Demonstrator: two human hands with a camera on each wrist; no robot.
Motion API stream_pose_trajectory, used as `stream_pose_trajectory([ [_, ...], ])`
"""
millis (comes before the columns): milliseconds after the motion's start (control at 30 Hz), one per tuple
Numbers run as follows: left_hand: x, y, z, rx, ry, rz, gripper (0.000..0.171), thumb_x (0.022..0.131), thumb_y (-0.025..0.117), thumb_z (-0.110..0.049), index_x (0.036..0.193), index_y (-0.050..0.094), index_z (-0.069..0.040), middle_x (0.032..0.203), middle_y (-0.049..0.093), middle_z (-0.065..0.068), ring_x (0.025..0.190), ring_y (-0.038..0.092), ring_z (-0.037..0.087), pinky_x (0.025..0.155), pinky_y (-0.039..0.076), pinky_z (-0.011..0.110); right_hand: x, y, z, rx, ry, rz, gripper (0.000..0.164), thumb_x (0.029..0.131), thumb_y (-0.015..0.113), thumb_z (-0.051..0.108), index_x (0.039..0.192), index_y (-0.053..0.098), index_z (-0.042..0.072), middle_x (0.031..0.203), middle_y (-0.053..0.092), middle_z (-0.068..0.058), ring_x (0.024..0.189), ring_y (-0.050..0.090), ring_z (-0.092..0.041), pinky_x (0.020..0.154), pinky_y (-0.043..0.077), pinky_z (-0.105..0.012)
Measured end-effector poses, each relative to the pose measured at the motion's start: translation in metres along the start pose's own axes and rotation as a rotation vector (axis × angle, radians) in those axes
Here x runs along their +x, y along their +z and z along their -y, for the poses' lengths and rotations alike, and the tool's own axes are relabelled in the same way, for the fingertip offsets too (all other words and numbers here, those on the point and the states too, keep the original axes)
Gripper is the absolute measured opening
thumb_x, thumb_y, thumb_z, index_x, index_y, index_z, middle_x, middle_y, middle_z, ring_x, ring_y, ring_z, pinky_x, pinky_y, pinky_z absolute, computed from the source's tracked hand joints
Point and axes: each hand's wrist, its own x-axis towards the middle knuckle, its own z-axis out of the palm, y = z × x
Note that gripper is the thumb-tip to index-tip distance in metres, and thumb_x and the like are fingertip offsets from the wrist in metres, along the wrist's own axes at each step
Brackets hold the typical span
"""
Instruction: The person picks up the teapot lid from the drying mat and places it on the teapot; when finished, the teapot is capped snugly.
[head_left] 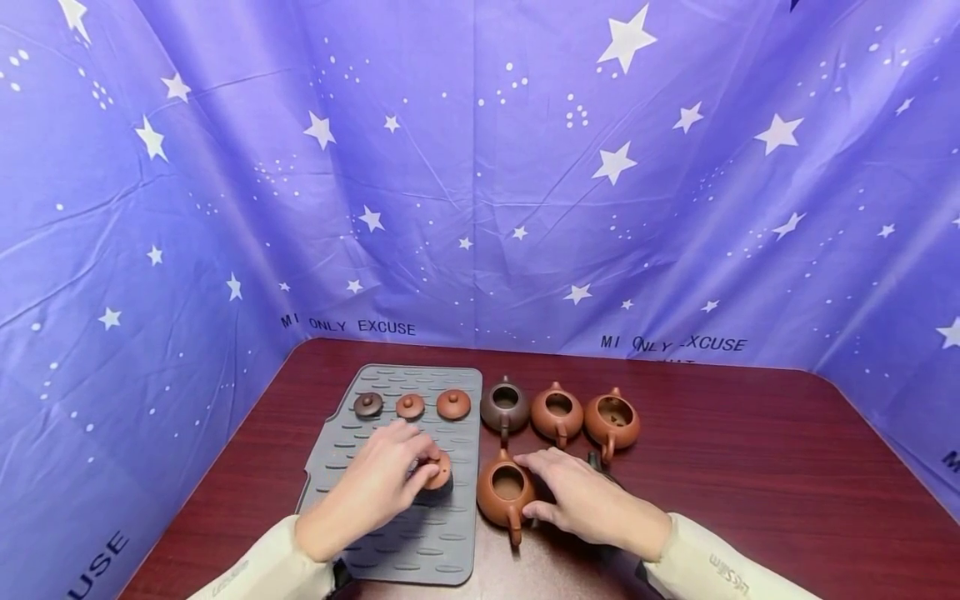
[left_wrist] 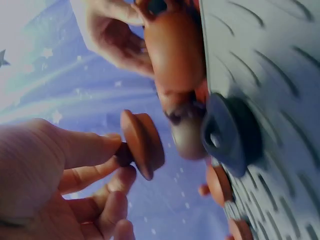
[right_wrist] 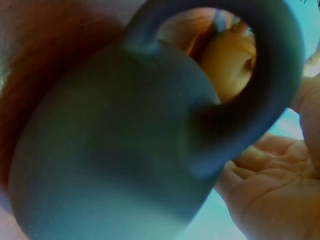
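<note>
My left hand (head_left: 375, 475) pinches a reddish-brown teapot lid (left_wrist: 137, 142) by its knob, above a grey ridged mat (head_left: 405, 550). Below that lid, a dark piece (left_wrist: 232, 135) rests on the mat, mostly hidden in the head view; its kind is unclear. To the right, my right hand (head_left: 581, 500) holds the side of a lidless reddish-brown teapot (head_left: 491, 500), thumb near its handle and fingers near the opposite end. Under my right wrist stands a dark teapot (right_wrist: 110, 145), its looped handle large in the right wrist view.
Three lids line the mat's far part: a dark one (head_left: 368, 405) and two reddish-brown ones (head_left: 453, 405). Beside the mat stand a dark lidless teapot (head_left: 504, 408) and two reddish-brown ones (head_left: 557, 414). A starry purple curtain (head_left: 480, 167) surrounds the dark red table (head_left: 780, 467).
</note>
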Motion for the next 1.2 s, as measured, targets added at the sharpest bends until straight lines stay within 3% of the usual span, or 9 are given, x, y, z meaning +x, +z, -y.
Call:
stream_pose_trajectory([
  [267, 0.026, 0.013, -0.022, -0.065, 0.12, 0.057, 0.011, 0.082, 0.073, -0.015, 0.084, 0.063, -0.019, 0.082, 0.055, -0.009, 0.078, 0.045, 0.009, 0.072, 0.041, 0.028, -0.001, 0.002, -0.002, 0.011, 0.005, -0.008, 0.052, 0.085, 0.071, 0.025, 0.129, 0.053, 0.003, 0.121, 0.058, -0.006, 0.111, 0.053, -0.018, 0.089, 0.045, -0.039],
  [567, 0.045, 0.029, -0.034, -0.036, 0.16, 0.117, 0.009, 0.082, 0.073, -0.018, 0.084, 0.064, -0.018, 0.083, 0.057, -0.008, 0.077, 0.047, 0.01, 0.071, 0.04, 0.026, -0.001, 0.002, -0.003, -0.015, -0.001, -0.033, 0.048, 0.084, 0.072, 0.024, 0.125, 0.056, 0.004, 0.117, 0.059, -0.004, 0.109, 0.054, -0.019, 0.087, 0.046, -0.038],
  [1200, 0.052, 0.051, -0.044, 0.052, 0.165, 0.216, 0.008, 0.082, 0.073, -0.021, 0.084, 0.065, -0.019, 0.08, 0.054, -0.01, 0.077, 0.047, 0.01, 0.065, 0.037, 0.024, -0.003, 0.001, -0.005, 0.007, -0.007, -0.028, 0.046, 0.083, 0.073, 0.024, 0.124, 0.057, 0.009, 0.118, 0.059, 0.001, 0.107, 0.054, -0.015, 0.09, 0.044, -0.038],
])
